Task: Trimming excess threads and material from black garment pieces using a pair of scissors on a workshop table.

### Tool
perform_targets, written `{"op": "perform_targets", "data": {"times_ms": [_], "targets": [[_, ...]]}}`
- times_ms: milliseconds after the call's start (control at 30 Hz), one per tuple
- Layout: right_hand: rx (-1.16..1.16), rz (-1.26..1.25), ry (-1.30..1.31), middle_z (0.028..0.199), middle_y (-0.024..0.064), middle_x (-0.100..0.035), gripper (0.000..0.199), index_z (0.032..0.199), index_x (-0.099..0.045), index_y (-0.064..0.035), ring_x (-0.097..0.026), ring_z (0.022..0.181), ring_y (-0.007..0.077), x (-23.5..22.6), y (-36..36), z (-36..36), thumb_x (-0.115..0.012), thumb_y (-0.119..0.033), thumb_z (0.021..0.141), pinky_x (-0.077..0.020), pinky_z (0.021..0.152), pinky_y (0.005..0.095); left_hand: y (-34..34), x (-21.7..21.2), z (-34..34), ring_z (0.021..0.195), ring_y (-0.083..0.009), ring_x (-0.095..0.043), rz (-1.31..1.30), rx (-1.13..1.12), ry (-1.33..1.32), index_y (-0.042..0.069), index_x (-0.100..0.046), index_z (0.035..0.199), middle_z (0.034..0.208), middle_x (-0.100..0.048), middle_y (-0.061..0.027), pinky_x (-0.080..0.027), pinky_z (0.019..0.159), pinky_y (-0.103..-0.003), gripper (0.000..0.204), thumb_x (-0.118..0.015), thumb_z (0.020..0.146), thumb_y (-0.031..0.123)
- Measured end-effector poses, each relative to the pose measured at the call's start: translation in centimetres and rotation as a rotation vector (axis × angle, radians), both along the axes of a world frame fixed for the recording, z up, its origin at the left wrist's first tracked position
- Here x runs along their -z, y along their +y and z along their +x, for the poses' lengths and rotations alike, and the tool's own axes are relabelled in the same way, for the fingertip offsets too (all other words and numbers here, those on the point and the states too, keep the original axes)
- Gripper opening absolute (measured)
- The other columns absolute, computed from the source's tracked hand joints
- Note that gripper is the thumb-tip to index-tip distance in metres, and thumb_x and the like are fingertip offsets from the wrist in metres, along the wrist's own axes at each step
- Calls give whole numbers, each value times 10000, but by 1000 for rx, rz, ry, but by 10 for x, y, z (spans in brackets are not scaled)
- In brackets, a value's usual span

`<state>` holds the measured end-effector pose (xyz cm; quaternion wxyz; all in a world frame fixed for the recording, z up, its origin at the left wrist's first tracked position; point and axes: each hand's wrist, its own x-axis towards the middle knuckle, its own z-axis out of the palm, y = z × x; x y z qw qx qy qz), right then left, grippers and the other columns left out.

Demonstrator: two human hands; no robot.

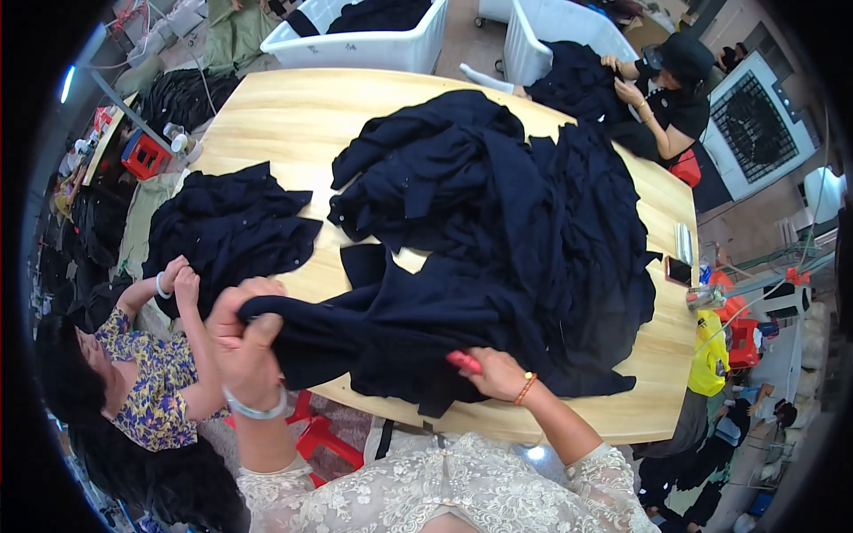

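My left hand, raised at the table's near left, is closed on the edge of a dark navy garment. The cloth stretches from that hand across to the right and lies partly on the wooden table. Lower down, my right hand grips a small red tool against the same garment; its tip is hidden, so its exact kind does not show. Just beyond lies a large heap of navy garments, running down the table's right side.
At the left, a person in a flowered top handles another navy garment. A person in a black cap works at the far right. White bins stand behind the table. A phone lies at the right edge; red stools stand below.
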<state>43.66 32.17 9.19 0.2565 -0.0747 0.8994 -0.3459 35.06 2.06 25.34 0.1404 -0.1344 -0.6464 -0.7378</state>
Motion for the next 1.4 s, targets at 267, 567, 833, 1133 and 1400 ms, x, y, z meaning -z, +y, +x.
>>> {"op": "perform_targets", "data": {"times_ms": [267, 567, 833, 1133, 1400], "targets": [[296, 568, 689, 787, 224, -598, 141, 862, -586, 11, -603, 761, 375, -85, 69, -111, -610, -98, 776, -505, 692, 448, -31, 9, -92, 821, -63, -479, -3, -198, 20, 3, -580, 928, 871, -527, 23, -373, 756, -192, 92, -621, 851, -27], [188, 340, 655, 1182, 245, -545, 342, 1166, -544, -23, -564, 1041, 384, -77, 59, -131, -607, -106, 841, -471, 883, 431, -17, 166, -96, 976, -214, -555, -527, -215, -42, 11, -531, 1161, 1122, -551, -132, -456, 846, -296, 463, -715, 736, 31], [339, 361, 68, 755, 264, -627, 346, 898, -615, 9, -620, 756, 434, 18, 52, 3, -637, -333, 851, -505, 681, 489, 38, 230, 80, 1161, -303, -457, -1050, 237, -133, 115, -451, 1320, 1356, -422, -140, -384, 920, -417, 778, -783, 616, 119], [318, 418, 66, 750, 252, -619, 338, 882, -579, -2, -604, 750, 437, 12, 52, 8, -629, -336, 862, -482, 665, 494, 104, 254, 69, 1310, -294, -360, -1387, 739, 720, 138, -632, 1052, 1289, -496, -124, -257, 1066, -506, 274, -546, 798, 197], [475, 272, 115, 669, 233, -602, 383, 717, -576, -6, -600, 676, 426, 10, 76, 20, -646, -361, 845, -479, 602, 478, 39, 187, -6, 862, -251, -624, -488, -37, -25, 27, -673, 960, 898, -664, -123, -483, 809, -343, 315, -449, 749, -44]]}}
